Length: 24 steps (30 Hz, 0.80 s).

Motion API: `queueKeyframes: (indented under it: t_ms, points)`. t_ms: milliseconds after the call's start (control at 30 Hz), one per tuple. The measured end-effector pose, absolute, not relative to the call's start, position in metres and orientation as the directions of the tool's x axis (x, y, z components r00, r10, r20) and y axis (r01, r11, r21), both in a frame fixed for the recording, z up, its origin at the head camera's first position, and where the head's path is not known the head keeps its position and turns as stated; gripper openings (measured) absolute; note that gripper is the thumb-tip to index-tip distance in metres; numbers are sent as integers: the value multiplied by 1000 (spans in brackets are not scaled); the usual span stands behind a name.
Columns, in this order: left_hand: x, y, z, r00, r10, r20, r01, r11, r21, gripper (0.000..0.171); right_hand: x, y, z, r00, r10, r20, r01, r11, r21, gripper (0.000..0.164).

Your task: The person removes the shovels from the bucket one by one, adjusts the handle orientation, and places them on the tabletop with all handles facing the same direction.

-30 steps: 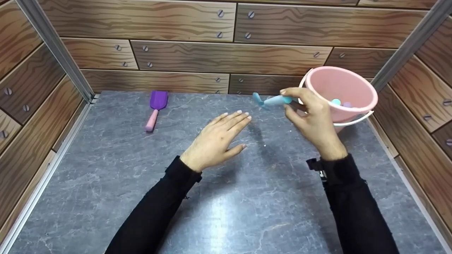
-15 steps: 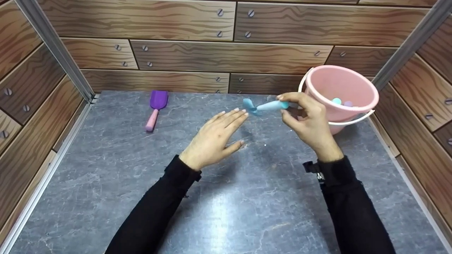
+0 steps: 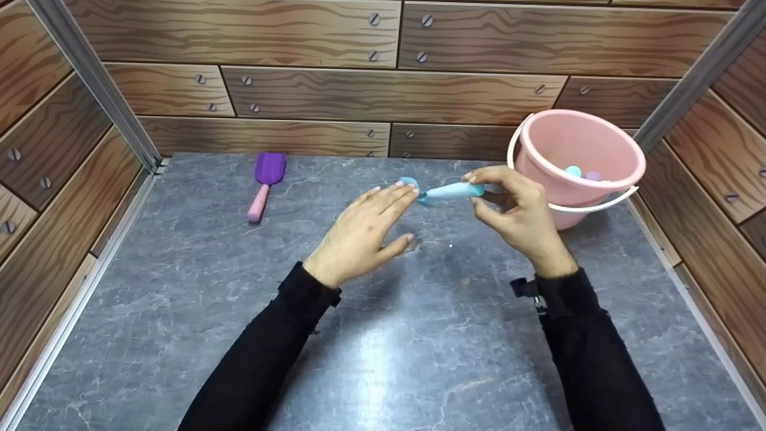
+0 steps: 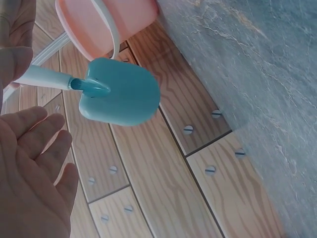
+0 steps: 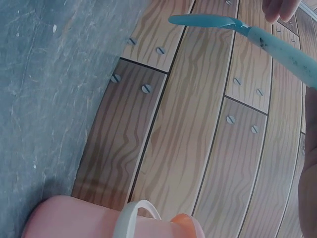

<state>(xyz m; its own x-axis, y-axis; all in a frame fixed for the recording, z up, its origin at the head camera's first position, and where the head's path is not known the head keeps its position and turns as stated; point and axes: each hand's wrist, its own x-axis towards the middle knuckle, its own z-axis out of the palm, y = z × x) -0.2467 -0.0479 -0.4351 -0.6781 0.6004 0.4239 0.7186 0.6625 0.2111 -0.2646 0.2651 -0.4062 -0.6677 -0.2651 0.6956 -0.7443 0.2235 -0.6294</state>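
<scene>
In the head view, my right hand (image 3: 517,209) pinches the handle end of a small light-blue toy shovel (image 3: 453,191) between fingers and thumb, above the table. Its blade points left, toward my left hand (image 3: 359,233). That hand is flat, palm down, fingers straight, and its fingertips partly cover the blade from above. The left wrist view shows the broad teal blade (image 4: 124,91) facing the camera; whether the left fingers touch the shovel is unclear. In the right wrist view the blade (image 5: 205,20) appears edge-on, beyond the pale handle (image 5: 282,52).
A pink bucket (image 3: 586,140) with a white handle stands at the back right, behind my right hand; small teal and lilac pieces lie inside. A purple toy shovel (image 3: 270,169) with a pink handle lies at the back left. Wood-patterned walls (image 3: 311,90) enclose the grey table (image 3: 197,287).
My right hand has moved left and slightly toward me, away from the bucket, bringing the blue shovel's blade to the left fingertips. The left hand has barely moved.
</scene>
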Motion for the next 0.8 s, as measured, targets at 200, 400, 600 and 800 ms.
queueKeyframes:
  t_ms: [200, 400, 600, 800]
  points:
    - [-247, -48, -435, -687, 597, 413, 712, 666, 222, 76, -265, 266, -411, -666, -298, 683, -743, 195, -640, 32]
    - [-247, -48, -434, -691, 598, 407, 713, 658, 243, 76, -265, 264, -416, -646, -339, 684, -756, 156, -636, 31]
    - [-247, -47, -431, -704, 604, 374, 708, 638, 303, 74, -264, 261, -422, -636, -378, 672, -756, 134, -640, 29]
    - [-247, -48, -431, -700, 579, 419, 714, 595, 370, 65, -268, 259, -427, -615, -422, 666, -760, 92, -643, 31]
